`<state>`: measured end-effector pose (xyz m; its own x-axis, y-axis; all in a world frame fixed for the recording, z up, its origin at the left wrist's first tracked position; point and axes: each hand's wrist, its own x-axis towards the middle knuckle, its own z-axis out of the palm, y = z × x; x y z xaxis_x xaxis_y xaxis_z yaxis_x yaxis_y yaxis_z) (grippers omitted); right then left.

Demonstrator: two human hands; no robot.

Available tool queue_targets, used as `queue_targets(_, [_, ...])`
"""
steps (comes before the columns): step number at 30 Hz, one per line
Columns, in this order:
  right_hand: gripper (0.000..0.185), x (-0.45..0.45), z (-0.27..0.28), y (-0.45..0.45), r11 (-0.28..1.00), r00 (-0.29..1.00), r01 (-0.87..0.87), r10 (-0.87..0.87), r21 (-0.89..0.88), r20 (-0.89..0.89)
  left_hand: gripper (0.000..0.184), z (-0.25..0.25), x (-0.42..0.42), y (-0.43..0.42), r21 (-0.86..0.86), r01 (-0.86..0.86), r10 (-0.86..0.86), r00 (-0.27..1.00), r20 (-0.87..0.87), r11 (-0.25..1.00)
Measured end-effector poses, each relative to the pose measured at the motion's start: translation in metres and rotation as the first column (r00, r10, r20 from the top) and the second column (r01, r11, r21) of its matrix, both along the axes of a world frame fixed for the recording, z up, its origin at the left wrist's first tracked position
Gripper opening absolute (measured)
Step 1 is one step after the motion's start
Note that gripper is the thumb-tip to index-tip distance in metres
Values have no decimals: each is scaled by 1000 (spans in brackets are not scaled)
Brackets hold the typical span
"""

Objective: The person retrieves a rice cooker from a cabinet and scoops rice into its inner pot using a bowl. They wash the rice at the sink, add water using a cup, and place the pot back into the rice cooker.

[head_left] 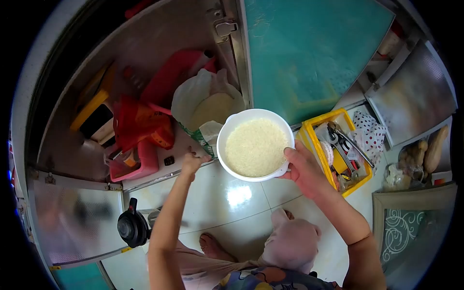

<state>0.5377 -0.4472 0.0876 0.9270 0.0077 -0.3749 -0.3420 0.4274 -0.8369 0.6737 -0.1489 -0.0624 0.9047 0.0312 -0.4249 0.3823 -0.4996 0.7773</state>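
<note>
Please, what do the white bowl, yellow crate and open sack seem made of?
White bowl: probably smooth plastic, evenly white, no visible seam.
Yellow crate: likely rigid, faintly glossy plastic, with thick, straight edges.
Open sack: perhaps crinkled plastic, film or woven; it folds loosely.

The tiled floor (222,208) on the near side of the white bowl (256,178) offers a passage, limited nearer the body by the person's legs (292,241). Left of the bowl, I observe a narrow gap before the left hand (192,162). Far left of the bowl, the plastic bag (186,96) obstructs sideways travel; its open mouth admits entry from above. Contact between bag and bowl cannot be determined. Right of the bowl, the right hand (303,166) occupies the rim and the yellow crate (328,116) obstructs low travel. Beyond the bowl, the teal panel (309,58) limits reach.
</note>
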Motion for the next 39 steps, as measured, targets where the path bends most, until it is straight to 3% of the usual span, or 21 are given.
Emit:
queue_targets(2, [62, -1, -4, -1, 1000, 1000, 1, -1, -14, -1, 124, -17, -3, -10, -28, -31, 29, 998, -63, 999])
queue_targets(5, [63, -1, -5, 1, 999, 1000, -4, 4, -50, 11, 130, -49, -4, -22, -145, -78, 91, 992, 88, 986])
queue_targets(7, [63, -3, -7, 2, 995, 1000, -11, 13, -101, 23, 122, -66, 0, -30, -82, -73, 91, 966, 241, 994])
queue_targets(9, [61, -2, -15, -3, 991, 997, 24, -15, 134, -70, 118, -125, 18, -26, -26, -45, 52, 892, 448, 999])
queue_targets(10, [61, 0, -19, -5, 968, 994, 42, -14, 249, -112, 112, -85, 9, -38, -82, -103, 126, 924, 361, 991])
queue_targets(11, [61, -1, -22, -6, 981, 995, 56, -40, 187, -90, 110, -85, 11, -43, 56, -174, 141, 917, 373, 983])
queue_targets(13, [60, -5, -27, -5, 995, 996, 85, -83, 58, -44, 106, -71, 15, -56, 124, -206, 160, 938, 307, 971])
queue_targets(14, [60, -7, -24, -4, 993, 992, 115, -115, -8, -52, 86, -67, 16, -60, 110, -247, 194, 914, 355, 963])
queue_targets(17, [61, -11, -30, -12, 992, 992, 107, -103, 67, -68, 87, -81, 34, -64, -26, -259, 239, 841, 485, 966])
queue_targets(18, [61, -11, -30, -12, 992, 993, 103, -98, 77, -67, 88, -69, 39, -67, 2, -224, 208, 911, 356, 975])
queue_targets(22, [61, -14, -36, -12, 993, 993, 78, -70, 90, -95, 103, -72, 64, -76, -47, -200, 194, 825, 530, 979])
queue_targets(25, [61, -14, -38, -9, 990, 994, 78, -67, 117, -91, 83, -65, 71, -74, -245, -202, 286, 879, 381, 948])
queue_targets(28, [61, -18, -33, -5, 985, 992, 115, -107, 130, -68, 86, -79, 76, -81, -232, -450, 489, 622, 611, 862])
queue_targets(29, [60, -20, -32, -5, 983, 990, 132, -124, 128, -63, 82, -83, 73, -82, -270, -402, 459, 509, 728, 875])
queue_targets(31, [60, -22, -33, -9, 989, 993, 113, -108, 93, -51, 76, 24, 25, -100, -318, -291, 391, 242, 888, 902])
queue_targets(32, [60, -23, -33, -11, 992, 994, 100, -97, 73, -47, 68, 61, 14, -113, -95, -253, 168, 285, 943, 963])
queue_targets(34, [59, -25, -39, -13, 991, 993, 108, -104, 76, -48, 53, 111, 13, -134, 356, -153, -289, 340, 895, 922])
queue_targets(37, [60, -27, -37, -15, 991, 994, 103, -99, 83, -50, 36, 107, 44, -131, 861, -65, -671, 599, 437, 504])
queue_targets(39, [61, -31, -37, -18, 991, 993, 107, -103, 78, -57, 19, 100, 81, -95, 675, -305, -597, 315, 738, 672])
